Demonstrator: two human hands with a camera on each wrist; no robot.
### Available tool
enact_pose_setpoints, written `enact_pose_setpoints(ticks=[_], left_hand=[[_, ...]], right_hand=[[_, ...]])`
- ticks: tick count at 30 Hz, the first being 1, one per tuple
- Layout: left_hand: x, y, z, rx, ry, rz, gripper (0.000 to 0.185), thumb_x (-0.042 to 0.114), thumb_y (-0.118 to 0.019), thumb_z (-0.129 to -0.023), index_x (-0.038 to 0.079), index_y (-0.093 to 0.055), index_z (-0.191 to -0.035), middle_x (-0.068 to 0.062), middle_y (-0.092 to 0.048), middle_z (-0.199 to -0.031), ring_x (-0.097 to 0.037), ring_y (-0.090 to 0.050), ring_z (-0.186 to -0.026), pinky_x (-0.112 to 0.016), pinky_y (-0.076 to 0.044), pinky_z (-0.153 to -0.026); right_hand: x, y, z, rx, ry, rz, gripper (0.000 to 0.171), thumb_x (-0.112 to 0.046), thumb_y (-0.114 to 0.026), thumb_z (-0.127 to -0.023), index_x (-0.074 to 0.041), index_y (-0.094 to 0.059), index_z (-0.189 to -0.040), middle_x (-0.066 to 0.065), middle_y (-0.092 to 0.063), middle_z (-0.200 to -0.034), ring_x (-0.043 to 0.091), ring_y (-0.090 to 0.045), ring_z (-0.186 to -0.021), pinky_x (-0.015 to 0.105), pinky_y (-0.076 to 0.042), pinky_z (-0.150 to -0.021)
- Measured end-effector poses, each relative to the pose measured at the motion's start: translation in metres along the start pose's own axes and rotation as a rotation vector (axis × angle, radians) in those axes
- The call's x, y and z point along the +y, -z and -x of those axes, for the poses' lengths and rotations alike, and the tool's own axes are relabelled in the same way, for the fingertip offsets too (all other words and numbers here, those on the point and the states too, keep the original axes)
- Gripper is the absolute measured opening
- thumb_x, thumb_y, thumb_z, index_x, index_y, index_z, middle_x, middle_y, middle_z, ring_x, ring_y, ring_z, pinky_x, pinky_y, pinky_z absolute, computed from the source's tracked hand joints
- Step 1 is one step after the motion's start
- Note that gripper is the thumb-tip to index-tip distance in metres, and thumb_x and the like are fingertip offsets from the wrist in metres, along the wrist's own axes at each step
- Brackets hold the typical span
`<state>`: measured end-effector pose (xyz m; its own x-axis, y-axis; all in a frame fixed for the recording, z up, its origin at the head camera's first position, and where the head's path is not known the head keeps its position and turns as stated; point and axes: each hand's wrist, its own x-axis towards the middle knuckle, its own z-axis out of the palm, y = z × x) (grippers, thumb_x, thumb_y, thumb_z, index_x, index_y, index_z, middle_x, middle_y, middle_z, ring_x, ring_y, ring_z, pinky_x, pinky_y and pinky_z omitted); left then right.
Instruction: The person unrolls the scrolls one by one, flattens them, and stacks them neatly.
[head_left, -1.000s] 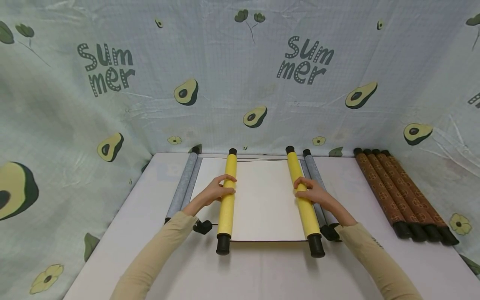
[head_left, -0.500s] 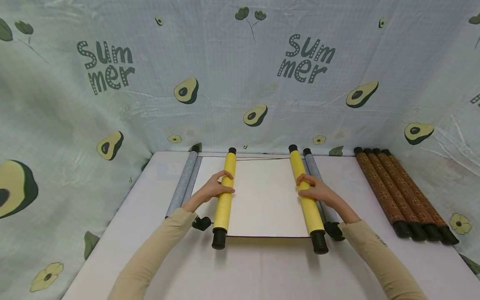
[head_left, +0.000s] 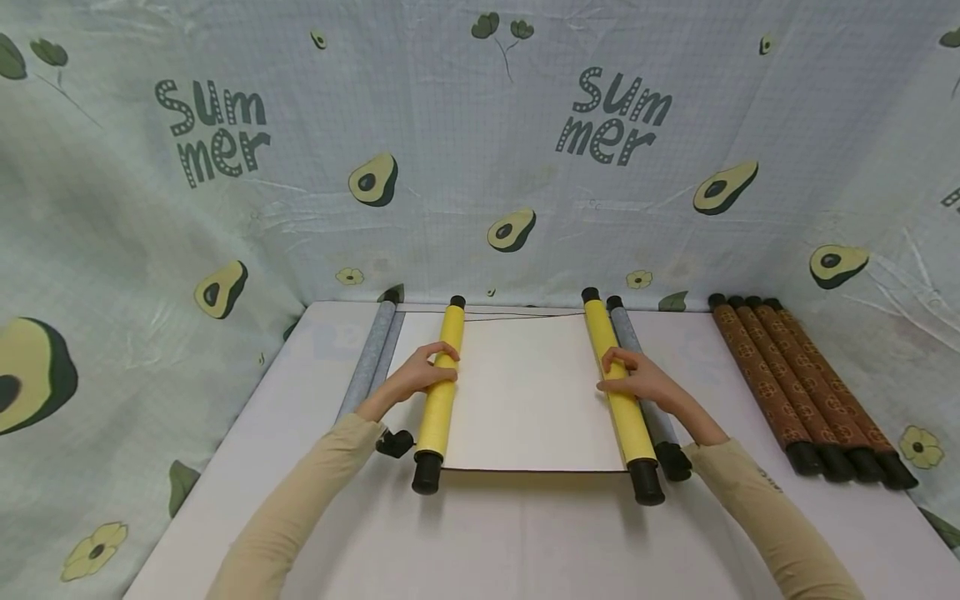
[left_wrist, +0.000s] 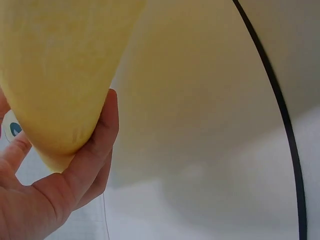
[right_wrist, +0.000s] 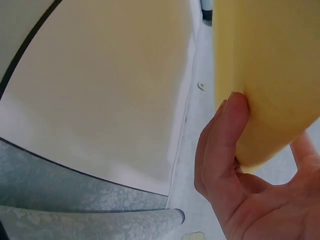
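Observation:
A yellow scroll with black end caps is spread between my hands, its white sheet (head_left: 532, 392) stretched between two rolled ends. My left hand (head_left: 420, 372) grips the left yellow roll (head_left: 437, 412), thumb and fingers on opposite sides. The right yellow roll (head_left: 628, 421) is held the same way by my right hand (head_left: 641, 379). Both wrist views show the fingers curled against yellow (left_wrist: 65, 75) material. Below the yellow scroll lies a grey scroll, its left roll (head_left: 367, 358) and right roll (head_left: 628, 329) on either side, its middle mostly hidden.
Several brown patterned rolls (head_left: 795, 383) with black caps lie side by side at the right of the white table (head_left: 517, 542). A cloth printed with avocados (head_left: 480, 150) hangs behind and at both sides.
The hands have moved apart, left hand to the left and right hand to the right. The yellow rolls went with them, and more white sheet shows between.

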<state>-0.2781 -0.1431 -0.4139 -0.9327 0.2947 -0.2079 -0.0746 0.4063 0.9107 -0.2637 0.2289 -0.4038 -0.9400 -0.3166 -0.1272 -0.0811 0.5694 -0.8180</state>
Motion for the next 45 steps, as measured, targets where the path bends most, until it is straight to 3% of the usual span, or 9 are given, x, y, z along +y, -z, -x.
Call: enact_pose_setpoints(ticks=[7, 13, 19, 24, 29, 33, 38, 45], left_hand=[[-0.001, 0.000, 0.001, 0.009, 0.012, -0.047, 0.040, 0.013, -0.071, -0.073, 0.006, -0.048, -0.105, -0.016, -0.045, -0.102, -0.016, -0.053, -0.065, -0.024, -0.046, -0.051], [-0.001, 0.004, 0.002, 0.001, 0.016, -0.023, 0.037, 0.006, -0.067, -0.075, 0.006, -0.048, -0.106, -0.020, -0.046, -0.106, -0.018, -0.056, -0.066, -0.025, -0.048, -0.052], [0.001, 0.008, 0.003, -0.023, 0.016, -0.026, 0.030, 0.008, -0.059, -0.079, 0.004, -0.053, -0.108, -0.021, -0.046, -0.110, -0.019, -0.055, -0.069, -0.027, -0.049, -0.053], [0.002, 0.010, 0.004, -0.017, 0.030, -0.044, 0.025, 0.012, -0.055, -0.082, 0.003, -0.054, -0.105, -0.019, -0.047, -0.111, -0.019, -0.054, -0.070, -0.025, -0.047, -0.053], [0.002, 0.011, 0.006, 0.000, 0.022, -0.059, 0.027, 0.014, -0.064, -0.079, 0.003, -0.052, -0.100, -0.016, -0.045, -0.108, -0.017, -0.052, -0.066, -0.025, -0.046, -0.052], [-0.001, 0.011, 0.005, 0.009, 0.019, -0.075, 0.031, 0.012, -0.069, -0.075, 0.004, -0.050, -0.098, -0.017, -0.044, -0.107, -0.018, -0.052, -0.064, -0.024, -0.045, -0.050], [-0.003, 0.015, 0.005, -0.005, 0.012, -0.057, 0.029, 0.006, -0.065, -0.075, 0.002, -0.049, -0.100, -0.020, -0.044, -0.108, -0.019, -0.053, -0.066, -0.026, -0.047, -0.051], [-0.002, 0.021, 0.009, -0.022, -0.004, -0.070, 0.031, 0.007, -0.058, -0.079, 0.000, -0.051, -0.108, -0.023, -0.042, -0.118, -0.021, -0.054, -0.069, -0.027, -0.048, -0.054]], right_hand=[[0.005, 0.002, 0.002, 0.003, 0.017, -0.003, 0.029, -0.015, -0.066, -0.077, -0.004, -0.045, -0.095, 0.019, -0.045, -0.100, 0.018, -0.046, -0.066, 0.029, -0.040, -0.053], [0.009, 0.009, 0.004, 0.004, 0.005, -0.029, 0.026, -0.012, -0.059, -0.080, -0.004, -0.049, -0.103, 0.022, -0.045, -0.112, 0.017, -0.046, -0.062, 0.028, -0.041, -0.050], [0.010, 0.014, 0.007, 0.006, -0.016, -0.028, 0.021, -0.015, -0.053, -0.084, -0.002, -0.052, -0.101, 0.018, -0.046, -0.108, 0.010, -0.042, -0.055, 0.025, -0.036, -0.046], [0.013, 0.015, 0.009, 0.017, -0.013, -0.018, 0.023, -0.017, -0.059, -0.083, -0.001, -0.050, -0.096, 0.017, -0.046, -0.101, 0.014, -0.045, -0.060, 0.026, -0.040, -0.048], [0.014, 0.015, 0.010, 0.024, -0.010, 0.022, 0.032, -0.018, -0.068, -0.077, -0.003, -0.047, -0.096, 0.015, -0.045, -0.096, 0.018, -0.044, -0.063, 0.029, -0.041, -0.053], [0.016, 0.017, 0.011, 0.012, -0.004, 0.011, 0.031, -0.012, -0.065, -0.078, -0.001, -0.044, -0.098, 0.018, -0.044, -0.100, 0.019, -0.047, -0.066, 0.030, -0.042, -0.054], [0.018, 0.021, 0.013, 0.008, 0.011, -0.005, 0.028, -0.010, -0.061, -0.080, -0.001, -0.044, -0.100, 0.022, -0.042, -0.108, 0.018, -0.048, -0.067, 0.030, -0.043, -0.055], [0.021, 0.025, 0.016, 0.004, 0.035, -0.011, 0.021, -0.014, -0.058, -0.083, -0.002, -0.050, -0.098, 0.020, -0.044, -0.113, 0.004, -0.025, -0.043, 0.024, -0.030, -0.041]])
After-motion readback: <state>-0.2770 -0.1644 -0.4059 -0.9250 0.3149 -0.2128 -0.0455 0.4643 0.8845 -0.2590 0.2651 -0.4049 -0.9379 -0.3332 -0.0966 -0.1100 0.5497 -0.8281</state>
